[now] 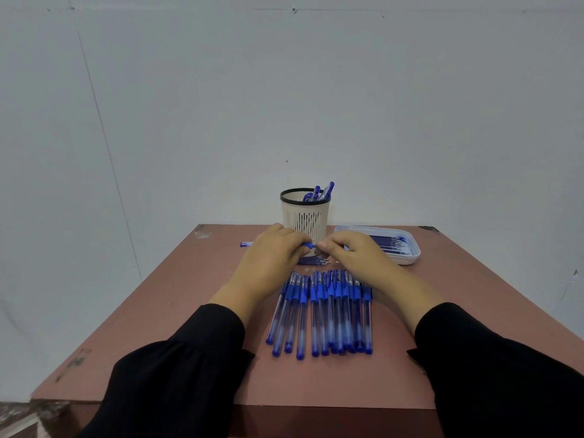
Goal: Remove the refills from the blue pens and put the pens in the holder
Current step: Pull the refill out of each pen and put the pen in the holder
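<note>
Holder (305, 216): pale slotted cup with a dark rim, upright at the far middle of the surface (177, 311); a few blue pens (322, 192) already stand in it, leaning right.
Tray (410, 257): white, shallow, just right of the holder; a batch of dark refills (387, 245) lies inside, count unclear.
Pen in work (246, 244): held level in front of the holder, one end poking out left of the left hand.
Left hand (271, 257): fingers curled round the barrel of that pen.
Right hand (357, 252): fingertips pinching the pen's other end, touching the left hand; whether tip or refill is being pulled, too hidden to tell.
Loose bits (316, 262): small parts on the surface beneath the hands, identity unclear.
Pens waiting (322, 314): a close row of more than a dozen, lying side by side, near the front edge.
Progress, as judged: early; a few done, most of the stock untouched.
</note>
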A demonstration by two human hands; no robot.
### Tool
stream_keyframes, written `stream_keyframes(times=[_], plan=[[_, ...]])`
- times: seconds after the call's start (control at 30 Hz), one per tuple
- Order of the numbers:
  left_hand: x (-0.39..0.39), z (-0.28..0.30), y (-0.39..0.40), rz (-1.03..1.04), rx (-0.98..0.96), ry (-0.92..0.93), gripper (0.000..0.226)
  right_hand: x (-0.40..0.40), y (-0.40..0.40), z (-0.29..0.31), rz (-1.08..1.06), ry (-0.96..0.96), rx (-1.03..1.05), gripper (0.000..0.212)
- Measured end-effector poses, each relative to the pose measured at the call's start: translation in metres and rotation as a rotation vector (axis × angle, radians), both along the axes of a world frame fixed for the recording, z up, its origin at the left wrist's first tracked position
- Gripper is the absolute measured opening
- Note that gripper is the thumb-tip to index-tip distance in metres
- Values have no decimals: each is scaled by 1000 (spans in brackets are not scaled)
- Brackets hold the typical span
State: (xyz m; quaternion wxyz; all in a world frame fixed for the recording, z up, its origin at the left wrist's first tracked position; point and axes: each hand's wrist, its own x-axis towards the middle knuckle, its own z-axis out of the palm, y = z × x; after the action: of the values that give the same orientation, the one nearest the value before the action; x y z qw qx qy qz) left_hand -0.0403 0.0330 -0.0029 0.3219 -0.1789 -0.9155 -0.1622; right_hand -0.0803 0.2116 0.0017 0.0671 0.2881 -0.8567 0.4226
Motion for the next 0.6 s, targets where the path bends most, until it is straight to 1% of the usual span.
stream_keyframes(times=[0.1, 0.17, 0.27, 0.33, 0.43, 0.47, 0.5, 0.57, 0.6], plan=[[1, 1, 2, 3, 0, 16, 24, -2, -1, -1, 5, -7, -44, 19], [0, 0, 2, 11, -12, 18, 25, -2, -1, -2, 11, -12, -104, 3], [0, 0, 2, 15, -14, 23, 26, -3, -1, -2, 37, -78, -218, 14], [0, 0, 3, 16, -11, 37, 26, -4, -1, -3, 32, -75, -198, 5], [0, 0, 3, 16, -16, 44, 26, -2, -1, -2, 22, -69, -154, 19], [0, 0, 3, 18, -18, 46, 25, -2, -2, -2, 17, -60, -148, 20], [-1, -1, 2, 19, -18, 48, 25, -2, -1, -1, 12, -38, -139, 17], [-1, -1, 3, 22, -14, 49, 24, -4, -1, -1, 13, -25, -153, 5], [0, -1, 3, 21, -15, 48, 24, -4, -1, -1, 20, -35, -181, 3]])
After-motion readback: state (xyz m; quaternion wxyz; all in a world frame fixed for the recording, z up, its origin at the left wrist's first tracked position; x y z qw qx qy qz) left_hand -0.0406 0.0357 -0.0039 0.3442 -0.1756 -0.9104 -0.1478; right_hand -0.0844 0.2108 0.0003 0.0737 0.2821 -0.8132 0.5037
